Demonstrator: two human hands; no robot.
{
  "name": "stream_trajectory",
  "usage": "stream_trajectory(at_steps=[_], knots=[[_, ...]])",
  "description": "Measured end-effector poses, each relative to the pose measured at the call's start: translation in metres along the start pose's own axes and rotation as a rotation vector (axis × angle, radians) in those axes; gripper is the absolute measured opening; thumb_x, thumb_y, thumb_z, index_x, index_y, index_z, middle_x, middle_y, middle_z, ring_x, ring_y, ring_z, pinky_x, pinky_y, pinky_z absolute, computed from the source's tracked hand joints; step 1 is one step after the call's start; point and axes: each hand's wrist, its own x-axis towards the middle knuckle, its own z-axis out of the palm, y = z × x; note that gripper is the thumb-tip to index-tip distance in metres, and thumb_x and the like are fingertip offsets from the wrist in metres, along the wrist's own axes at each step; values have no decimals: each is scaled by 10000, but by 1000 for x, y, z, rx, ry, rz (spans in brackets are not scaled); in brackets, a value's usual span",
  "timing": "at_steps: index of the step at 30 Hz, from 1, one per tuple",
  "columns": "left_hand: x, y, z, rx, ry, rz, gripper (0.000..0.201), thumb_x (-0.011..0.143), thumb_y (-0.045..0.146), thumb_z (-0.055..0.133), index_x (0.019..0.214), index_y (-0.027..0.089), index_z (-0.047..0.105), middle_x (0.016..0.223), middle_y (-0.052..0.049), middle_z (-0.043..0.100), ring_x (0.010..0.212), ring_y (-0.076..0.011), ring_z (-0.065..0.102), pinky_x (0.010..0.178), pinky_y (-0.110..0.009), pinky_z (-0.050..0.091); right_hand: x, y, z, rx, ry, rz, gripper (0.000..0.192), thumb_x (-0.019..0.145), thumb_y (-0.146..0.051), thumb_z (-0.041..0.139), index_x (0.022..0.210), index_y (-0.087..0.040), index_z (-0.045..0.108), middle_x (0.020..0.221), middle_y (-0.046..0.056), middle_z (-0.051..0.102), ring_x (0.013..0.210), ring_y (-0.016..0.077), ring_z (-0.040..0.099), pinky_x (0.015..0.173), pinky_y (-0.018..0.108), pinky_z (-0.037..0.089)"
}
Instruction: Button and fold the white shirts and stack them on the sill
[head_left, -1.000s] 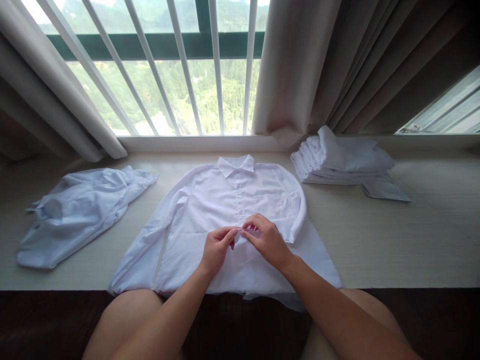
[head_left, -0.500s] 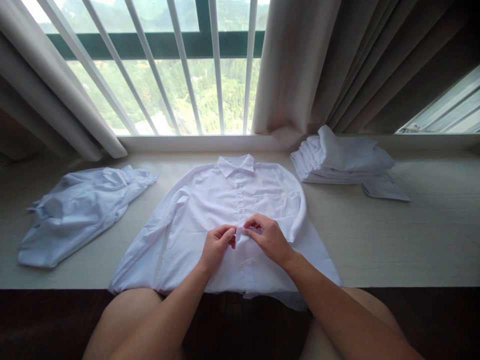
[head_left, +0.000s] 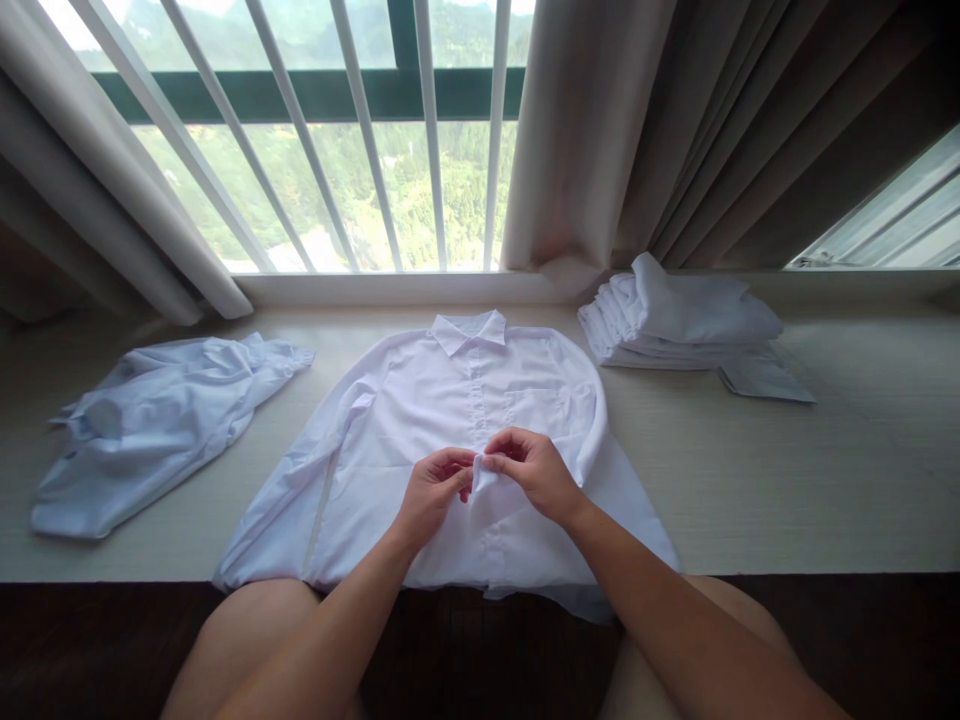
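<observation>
White shirt (head_left: pixel 420 420) laid flat mid-frame on table (head_left: pixel 750 480); placket pinched by left hand (head_left: pixel 431 495) and right hand (head_left: pixel 532 470), both grips clamped on it for buttoning access.

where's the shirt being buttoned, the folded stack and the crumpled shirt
white shirt (head_left: pixel 420 400): head view, on its chest panel
folded stack (head_left: pixel 690 315): head view, on the top garment
crumpled shirt (head_left: pixel 150 420): head view, on its bunched middle

Pale window ledge (head_left: pixel 825 470), bearing a crumpled shirt (head_left: pixel 150 425) at left, a spread white shirt (head_left: pixel 420 420) in the middle, a stack of folded shirts (head_left: pixel 679 325) at right.
</observation>
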Motion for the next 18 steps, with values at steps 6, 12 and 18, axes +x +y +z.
stream_trajectory(at_steps=[6,12,18], knots=[[-3,7,3,-11,-4,41,240,786,343,821,922,157,755,741,-20,682,609,-117,570,539,-230,462,1,-1,2,136,-22,25,292,702,-417,864,833,-207,709,778,-8,684,730,151,611,678,286,464],[-6,9,7,-22,21,63,247,771,349,832,900,157,746,744,-10,677,584,-105,570,522,-227,461,-1,-7,4,174,-35,19,314,684,-425,880,823,-203,707,763,-12,669,723,144,593,672,280,457],[-15,6,16,7,105,145,234,809,367,801,919,175,723,736,12,622,581,-87,529,496,-205,438,-2,1,9,302,-51,25,305,703,-408,878,847,-204,701,798,-14,663,761,146,604,728,287,469]])
